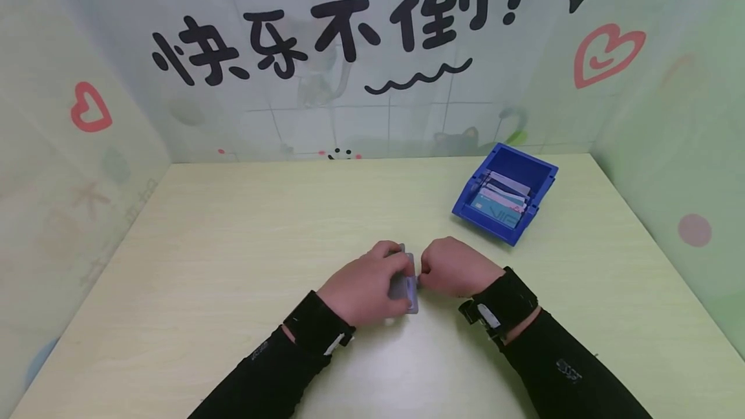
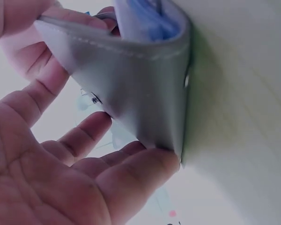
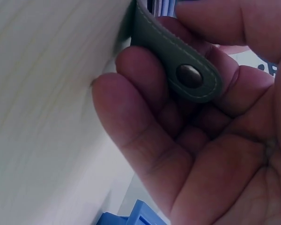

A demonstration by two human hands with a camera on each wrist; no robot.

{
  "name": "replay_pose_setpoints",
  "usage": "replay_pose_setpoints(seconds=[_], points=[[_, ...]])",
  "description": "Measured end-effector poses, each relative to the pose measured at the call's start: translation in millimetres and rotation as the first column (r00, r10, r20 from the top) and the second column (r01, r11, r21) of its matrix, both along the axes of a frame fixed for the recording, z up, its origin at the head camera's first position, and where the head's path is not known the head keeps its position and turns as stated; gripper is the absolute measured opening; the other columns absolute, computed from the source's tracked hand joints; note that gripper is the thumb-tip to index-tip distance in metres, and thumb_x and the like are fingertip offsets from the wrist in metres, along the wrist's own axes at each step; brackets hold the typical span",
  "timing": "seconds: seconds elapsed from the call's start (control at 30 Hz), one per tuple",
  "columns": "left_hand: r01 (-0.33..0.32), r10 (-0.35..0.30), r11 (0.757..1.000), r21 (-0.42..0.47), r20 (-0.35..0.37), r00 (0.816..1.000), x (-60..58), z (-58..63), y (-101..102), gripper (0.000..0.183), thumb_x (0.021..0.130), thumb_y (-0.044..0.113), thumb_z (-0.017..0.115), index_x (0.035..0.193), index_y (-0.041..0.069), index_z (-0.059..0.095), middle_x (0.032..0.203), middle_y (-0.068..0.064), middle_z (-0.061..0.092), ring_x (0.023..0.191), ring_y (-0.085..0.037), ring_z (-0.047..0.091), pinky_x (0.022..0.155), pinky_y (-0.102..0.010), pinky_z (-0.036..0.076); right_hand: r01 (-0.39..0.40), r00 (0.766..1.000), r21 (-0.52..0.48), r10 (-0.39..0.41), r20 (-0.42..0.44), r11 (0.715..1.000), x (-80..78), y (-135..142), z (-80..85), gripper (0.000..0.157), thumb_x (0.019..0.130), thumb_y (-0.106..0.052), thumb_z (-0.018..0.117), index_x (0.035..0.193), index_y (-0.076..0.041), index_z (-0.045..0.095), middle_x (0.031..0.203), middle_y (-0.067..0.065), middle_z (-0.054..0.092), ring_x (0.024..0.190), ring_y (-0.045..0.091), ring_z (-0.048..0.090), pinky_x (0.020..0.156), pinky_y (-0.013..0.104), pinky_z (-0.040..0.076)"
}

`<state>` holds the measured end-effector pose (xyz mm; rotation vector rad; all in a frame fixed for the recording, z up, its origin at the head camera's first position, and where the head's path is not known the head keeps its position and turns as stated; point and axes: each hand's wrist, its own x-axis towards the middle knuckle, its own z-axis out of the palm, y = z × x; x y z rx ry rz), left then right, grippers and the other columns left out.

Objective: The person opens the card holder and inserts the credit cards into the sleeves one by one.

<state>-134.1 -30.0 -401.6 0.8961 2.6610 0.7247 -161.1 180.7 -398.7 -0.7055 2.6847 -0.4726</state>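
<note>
A small grey card wallet [image 1: 404,286] stands on edge on the pale table, between both hands. My left hand [image 1: 367,286] grips its body; in the left wrist view the grey wallet [image 2: 140,89] rests against my curled fingers [image 2: 131,173], with blue card edges [image 2: 152,21] showing at its top. My right hand [image 1: 451,267] pinches the wallet's snap tab [image 3: 189,77], which carries a metal stud, between thumb and fingers [image 3: 145,122].
A blue plastic bin [image 1: 505,191] holding several cards stands at the back right of the table [image 1: 233,231]. Decorated walls close in the table on the left, back and right.
</note>
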Motion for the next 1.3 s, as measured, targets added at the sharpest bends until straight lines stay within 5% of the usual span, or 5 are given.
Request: replay_pose_setpoints(seconds=[0.3,0.6,0.9,1.07,1.3], points=[[-0.051,0.048,0.998,0.033,0.075,0.996,-0.7,9.4,-6,0.036,0.092,0.026,0.07,0.124,0.016,0.058,0.158,-0.009,0.041,0.105,-0.019,0.068,0.083,-0.027,0.056,0.02,1.0,0.025,-0.02,-0.012,0.999,-2.3,-1,1.3,0.035,0.096,-0.021,0.073,0.063,-0.016,0.061,0.06,-0.008,0.038,0.056,0.011,0.04,0.056,0.025,0.029],[-0.133,0.119,0.987,0.094,0.142,0.983,1.4,16.2,-9,0.042,0.094,0.01,0.051,0.135,0.009,0.05,0.154,-0.009,0.042,0.105,-0.02,0.063,0.081,-0.03,0.054,0.177,0.983,0.024,-0.178,0.042,0.984,0.2,-2,3.1,0.05,0.099,-0.038,0.072,0.058,-0.017,0.05,0.056,-0.005,0.034,0.049,0.012,0.037,0.052,0.027,0.026],[-0.313,0.307,0.946,0.085,0.075,0.949,-2.7,24.0,-10,0.027,0.1,0.01,0.054,0.122,0.0,0.063,0.125,-0.011,0.061,0.099,-0.021,0.061,0.087,-0.034,0.054,0.21,0.977,0.031,-0.211,0.021,0.977,-4.1,-4,0.5,0.036,0.094,-0.036,0.079,0.069,-0.013,0.067,0.061,-0.002,0.043,0.056,0.016,0.046,0.055,0.027,0.033],[-0.378,0.378,0.924,0.063,0.015,0.926,-6.7,23.6,-13,0.012,0.101,0.01,0.058,0.102,0.004,0.069,0.103,-0.006,0.067,0.086,-0.019,0.061,0.077,-0.032,0.055,0.201,0.979,0.003,-0.201,-0.029,0.98,-5.0,-5,-3.4,0.028,0.089,-0.033,0.085,0.093,-0.009,0.071,0.083,0.003,0.061,0.077,0.019,0.056,0.071,0.032,0.049],[-0.402,0.402,0.915,0.023,-0.027,0.915,-10.2,18.6,-19,0.007,0.097,0.008,0.063,0.094,0.006,0.068,0.092,-0.004,0.065,0.08,-0.019,0.06,0.074,-0.034,0.055,0.118,0.988,0.018,-0.115,-0.099,0.993,-1.2,-8,-6.7,0.05,0.09,-0.032,0.084,0.131,-0.006,0.071,0.129,0.01,0.068,0.116,0.026,0.062,0.108,0.044,0.053]])
